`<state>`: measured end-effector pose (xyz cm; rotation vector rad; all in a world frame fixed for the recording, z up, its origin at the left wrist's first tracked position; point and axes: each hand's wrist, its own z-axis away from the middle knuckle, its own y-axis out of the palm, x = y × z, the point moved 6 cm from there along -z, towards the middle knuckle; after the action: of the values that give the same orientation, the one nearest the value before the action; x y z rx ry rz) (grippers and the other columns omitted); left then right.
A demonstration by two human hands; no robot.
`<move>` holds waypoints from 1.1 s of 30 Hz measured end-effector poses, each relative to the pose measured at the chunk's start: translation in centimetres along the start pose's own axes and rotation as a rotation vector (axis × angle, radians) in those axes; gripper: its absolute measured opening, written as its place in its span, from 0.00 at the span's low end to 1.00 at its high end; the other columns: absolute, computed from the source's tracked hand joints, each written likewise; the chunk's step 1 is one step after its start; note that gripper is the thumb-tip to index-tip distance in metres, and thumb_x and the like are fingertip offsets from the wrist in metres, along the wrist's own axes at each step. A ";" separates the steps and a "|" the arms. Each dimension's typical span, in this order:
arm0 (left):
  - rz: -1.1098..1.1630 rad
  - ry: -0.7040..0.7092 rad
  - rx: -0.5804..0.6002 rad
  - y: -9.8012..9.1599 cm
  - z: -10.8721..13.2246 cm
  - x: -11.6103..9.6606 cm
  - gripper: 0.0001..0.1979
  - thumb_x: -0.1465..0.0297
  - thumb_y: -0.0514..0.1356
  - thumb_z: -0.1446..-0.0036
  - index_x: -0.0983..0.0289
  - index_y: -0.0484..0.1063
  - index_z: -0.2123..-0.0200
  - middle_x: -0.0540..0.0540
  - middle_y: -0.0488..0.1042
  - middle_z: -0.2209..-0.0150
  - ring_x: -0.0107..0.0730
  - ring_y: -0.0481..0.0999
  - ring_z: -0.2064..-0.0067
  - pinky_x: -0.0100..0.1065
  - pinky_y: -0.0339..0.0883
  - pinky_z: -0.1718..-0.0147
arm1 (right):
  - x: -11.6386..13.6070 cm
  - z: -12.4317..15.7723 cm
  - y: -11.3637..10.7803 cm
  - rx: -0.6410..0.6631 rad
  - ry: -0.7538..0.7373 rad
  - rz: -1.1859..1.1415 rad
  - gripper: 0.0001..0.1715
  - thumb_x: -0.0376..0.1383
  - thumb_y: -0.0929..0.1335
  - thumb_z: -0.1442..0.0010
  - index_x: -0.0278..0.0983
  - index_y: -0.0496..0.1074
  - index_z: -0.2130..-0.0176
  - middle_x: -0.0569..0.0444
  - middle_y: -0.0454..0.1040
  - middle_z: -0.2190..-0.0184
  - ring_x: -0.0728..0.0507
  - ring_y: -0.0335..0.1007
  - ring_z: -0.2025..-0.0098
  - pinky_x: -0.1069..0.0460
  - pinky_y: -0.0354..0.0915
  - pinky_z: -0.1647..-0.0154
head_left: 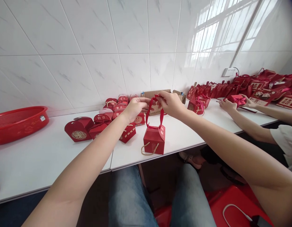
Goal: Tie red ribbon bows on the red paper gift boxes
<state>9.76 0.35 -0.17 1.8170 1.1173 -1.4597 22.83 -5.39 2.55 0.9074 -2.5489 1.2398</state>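
A small red gift box (154, 140) stands near the front edge of the white table (42, 157), with a rope handle at its front. A red ribbon (161, 116) rises from the box in a loop. My left hand (134, 108) and my right hand (170, 103) meet above the box, fingers pinched on the top of the ribbon. Both arms reach forward over my knees.
Several finished red gift boxes (100, 121) lie left of my hands. A red basket (18, 123) sits far left. An open cardboard box (155, 94) stands by the tiled wall. On the right, another person's hands (227, 104) hold a red box beside a pile of red boxes (254, 85).
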 end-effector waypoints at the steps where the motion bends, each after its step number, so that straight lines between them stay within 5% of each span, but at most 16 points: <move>1: -0.002 -0.003 0.010 0.0 0.1 0.0 0.11 0.77 0.59 0.60 0.64 0.78 0.71 0.54 0.79 0.68 0.34 0.77 0.66 0.35 0.70 0.64 | 0.2 -0.2 -0.1 0.005 0.002 -0.002 0.11 0.30 0.58 0.39 0.36 0.67 0.70 0.51 0.74 0.73 0.47 0.64 0.73 0.53 0.54 0.71; 11: 0.063 0.014 0.007 0.0 0.6 1.0 0.10 0.74 0.62 0.57 0.63 0.79 0.68 0.54 0.78 0.67 0.34 0.77 0.65 0.35 0.66 0.62 | 0.9 -1.3 -0.1 0.112 -0.031 0.073 0.12 0.32 0.58 0.39 0.36 0.60 0.74 0.54 0.66 0.78 0.50 0.55 0.77 0.54 0.49 0.74; 33: -0.166 0.221 -0.094 -1.0 1.2 -0.2 0.11 0.70 0.64 0.55 0.65 0.80 0.66 0.56 0.80 0.64 0.38 0.77 0.60 0.38 0.69 0.56 | 0.5 -0.9 0.2 0.110 -0.015 0.080 0.11 0.34 0.58 0.39 0.37 0.65 0.71 0.54 0.69 0.76 0.49 0.58 0.77 0.53 0.49 0.76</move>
<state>8.31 -0.19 -0.16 1.8909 1.4508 -1.2936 22.23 -4.81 3.22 0.8459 -2.5739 1.4131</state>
